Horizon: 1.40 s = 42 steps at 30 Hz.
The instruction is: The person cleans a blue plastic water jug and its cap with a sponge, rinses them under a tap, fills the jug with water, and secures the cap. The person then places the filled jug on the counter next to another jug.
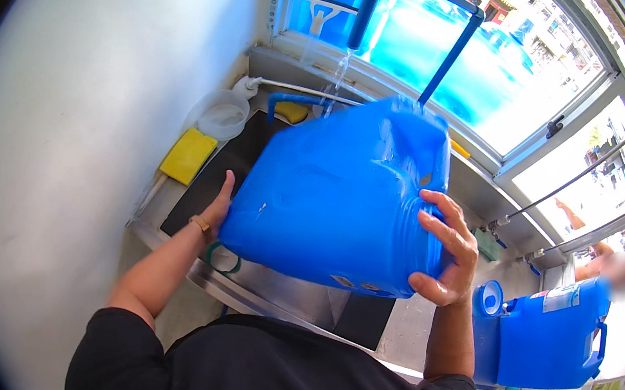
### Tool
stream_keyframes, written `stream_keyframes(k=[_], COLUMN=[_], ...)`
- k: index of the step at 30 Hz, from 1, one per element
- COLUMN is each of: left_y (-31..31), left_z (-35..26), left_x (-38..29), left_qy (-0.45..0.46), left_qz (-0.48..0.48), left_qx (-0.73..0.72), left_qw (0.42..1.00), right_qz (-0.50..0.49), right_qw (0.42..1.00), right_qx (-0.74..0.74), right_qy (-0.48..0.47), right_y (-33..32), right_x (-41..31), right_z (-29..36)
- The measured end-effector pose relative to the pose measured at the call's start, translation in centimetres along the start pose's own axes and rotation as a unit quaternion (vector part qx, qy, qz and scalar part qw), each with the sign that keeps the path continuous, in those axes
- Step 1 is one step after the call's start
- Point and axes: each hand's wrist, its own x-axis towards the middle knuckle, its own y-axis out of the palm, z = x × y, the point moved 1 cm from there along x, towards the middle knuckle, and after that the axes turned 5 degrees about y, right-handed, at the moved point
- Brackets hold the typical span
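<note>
A large blue plastic jerrycan point(324, 196) lies on its side in the air above the steel sink point(293, 293), its neck toward the right. My right hand point(450, 248) grips it around the threaded neck, fingers spread over the rim. Against its base at the left rests my left hand point(217, 206), thumb up, most of the fingers hidden behind the can. A stream of water point(339, 74) runs from a blue pipe spout point(358, 29) and passes behind the can's far edge. Whether the water strikes the can is hidden.
Left of the sink are a yellow sponge point(188, 156) and a clear plastic tub point(223, 114). Another blue jerrycan point(548, 338) stands at the right beside a blue cap point(491, 298). Hose taps point(499, 222) line the back ledge. A person point(599, 265) is beyond the window.
</note>
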Motion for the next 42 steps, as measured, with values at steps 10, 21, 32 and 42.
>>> stream_keyframes(k=[10, 21, 32, 42], left_y=[-6.7, -10.9, -7.9, 4.1], left_z=[1.9, 2.3, 0.8, -3.3], left_x=[3.0, 4.6, 5.8, -1.0], left_qy=[0.258, -0.044, 0.019, 0.245], left_qz=[-0.164, -0.214, -0.345, -0.279], left_qx=[0.002, 0.111, 0.396, 0.533], left_qw=[0.952, 0.969, 0.850, 0.760], right_qz=[-0.167, -0.124, -0.246, -0.370], right_qw=[0.732, 0.848, 0.805, 0.611], right_qx=[0.495, 0.305, 0.257, 0.443], right_qy=[0.436, 0.416, 0.474, 0.542], right_y=[6.4, 14.9, 17.5, 19.0], right_x=[-5.0, -8.4, -15.3, -22.6], right_z=[-15.6, -21.2, -22.5, -24.8])
